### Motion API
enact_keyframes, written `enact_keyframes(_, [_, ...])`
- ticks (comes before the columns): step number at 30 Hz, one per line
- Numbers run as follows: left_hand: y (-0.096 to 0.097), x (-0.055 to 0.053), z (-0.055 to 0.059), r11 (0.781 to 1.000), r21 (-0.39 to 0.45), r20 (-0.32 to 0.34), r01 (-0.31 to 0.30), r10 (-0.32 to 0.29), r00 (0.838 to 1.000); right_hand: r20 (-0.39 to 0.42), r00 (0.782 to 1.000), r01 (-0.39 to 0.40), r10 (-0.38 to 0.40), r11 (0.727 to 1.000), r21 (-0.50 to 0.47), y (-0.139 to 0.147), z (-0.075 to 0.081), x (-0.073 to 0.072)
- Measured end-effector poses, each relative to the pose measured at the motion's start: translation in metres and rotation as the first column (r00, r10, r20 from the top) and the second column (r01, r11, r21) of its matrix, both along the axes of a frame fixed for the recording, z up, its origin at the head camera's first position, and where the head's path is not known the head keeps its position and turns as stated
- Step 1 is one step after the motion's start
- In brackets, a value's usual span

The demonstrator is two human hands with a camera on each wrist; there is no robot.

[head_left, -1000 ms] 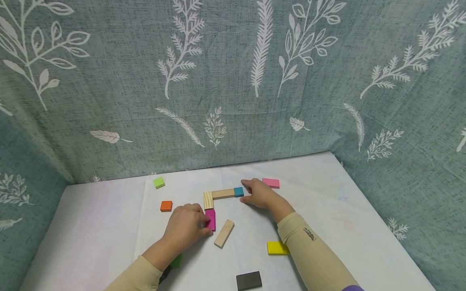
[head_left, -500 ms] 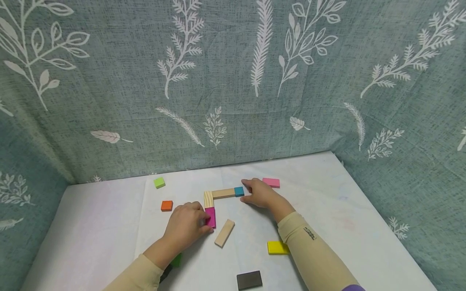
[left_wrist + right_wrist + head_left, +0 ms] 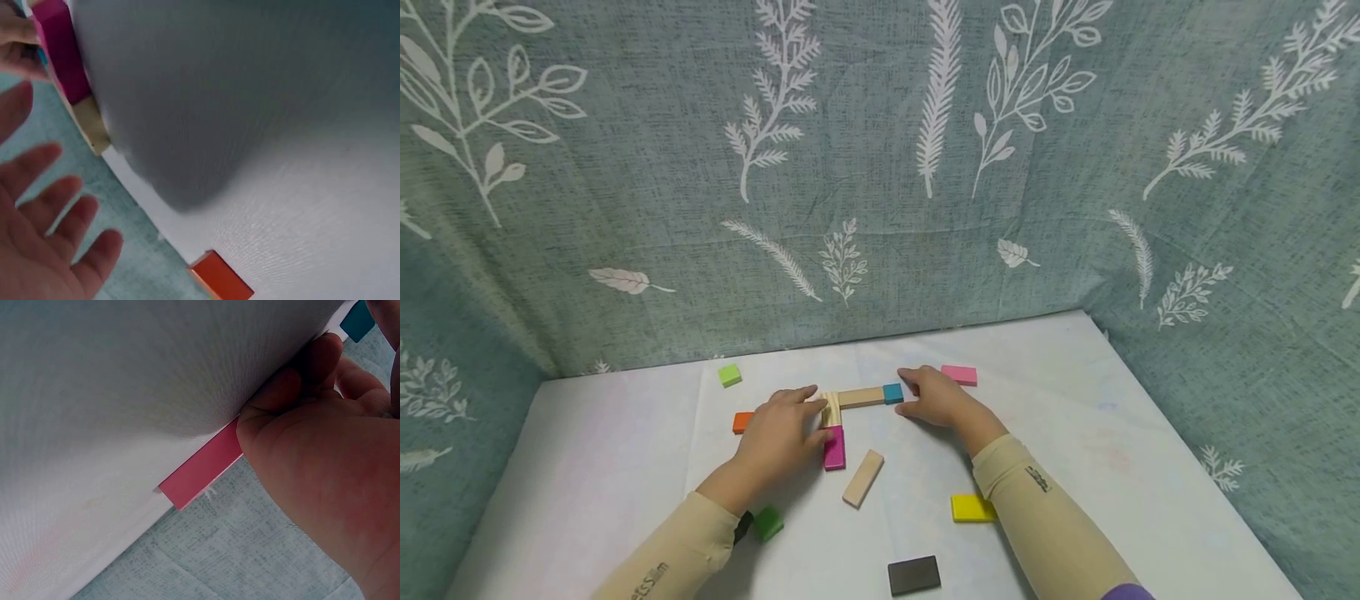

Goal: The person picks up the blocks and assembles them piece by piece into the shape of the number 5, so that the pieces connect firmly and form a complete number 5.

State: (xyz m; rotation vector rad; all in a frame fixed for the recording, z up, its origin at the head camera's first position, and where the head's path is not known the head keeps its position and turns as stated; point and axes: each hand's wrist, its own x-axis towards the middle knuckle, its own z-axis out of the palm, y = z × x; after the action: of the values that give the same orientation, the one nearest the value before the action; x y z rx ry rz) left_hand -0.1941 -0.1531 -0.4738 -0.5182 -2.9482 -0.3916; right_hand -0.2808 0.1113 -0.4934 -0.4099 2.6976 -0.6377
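Several small wooden blocks form a corner on the white cloth. Its side consists of a magenta block (image 3: 834, 450) end to end with a striped natural wood block (image 3: 831, 409). A longer plain block (image 3: 861, 397) runs rightward to a small blue block (image 3: 892, 393). My left hand (image 3: 778, 437) hovers left of the magenta and striped blocks; the left wrist view shows its fingers (image 3: 53, 194) spread and holding nothing. To the right of the blue block rests my right hand (image 3: 936, 398), thumb and index finger apart around its end, other fingers curled under.
A loose plain block (image 3: 863, 478) lies inside the corner. Around it are orange (image 3: 742, 422), lime (image 3: 729, 375), green (image 3: 768, 523), pink (image 3: 960, 376), yellow (image 3: 972, 508) and black (image 3: 914, 575) blocks. A leaf-patterned curtain (image 3: 880, 275) borders the table's back.
My left hand slid the magenta block slightly away from me against the striped block, then let go and moved forward with its fingers spread. My right hand stays still.
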Motion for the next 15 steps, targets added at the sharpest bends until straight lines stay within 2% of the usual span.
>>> enact_keyframes(3, [-0.0010, -0.0050, -0.0020, 0.998, -0.042, 0.050, 0.039, -0.036, 0.998, 0.000, 1.000, -0.020, 0.020, 1.000, -0.006, -0.0014, -0.0001, 0.0006])
enact_keyframes(5, [-0.0008, -0.0062, -0.0035, 0.997, -0.052, 0.060, 0.053, -0.050, 0.997, -0.005, 0.999, -0.033, 0.033, 0.999, -0.010, -0.0023, 0.0001, 0.0004])
enact_keyframes(12, [0.0028, -0.0075, -0.0074, 0.998, -0.052, 0.073, 0.033, -0.029, 0.997, -0.005, 1.000, -0.019, 0.019, 1.000, -0.002, 0.0004, 0.0006, -0.0007])
enact_keyframes(15, [0.0052, -0.0079, -0.0088, 0.998, -0.058, 0.070, 0.037, -0.033, 0.997, -0.055, 0.998, -0.013, 0.014, 1.000, 0.023, 0.0048, 0.0046, 0.0047])
